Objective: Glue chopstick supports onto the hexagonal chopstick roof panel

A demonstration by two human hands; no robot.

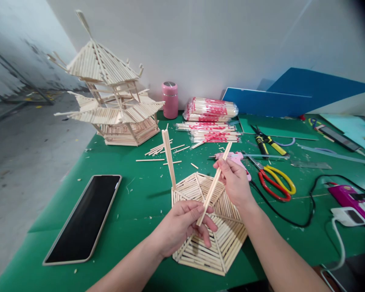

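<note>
A hexagonal panel of glued wooden sticks (219,247) lies on the green mat in front of me, with an upright post of sticks (169,158) rising from its far left corner. My left hand (182,227) rests on the panel's middle and pinches the lower end of a loose chopstick (214,184). My right hand (235,180) grips the same chopstick higher up, holding it slanted over the panel.
A finished stick pagoda (109,101) stands at the back left. A phone (85,217) lies to the left. Packs of chopsticks (211,109), a pink cup (170,99), a pink glue gun (235,156), red-yellow scissors (276,182), cutters (267,142) and cables surround the work.
</note>
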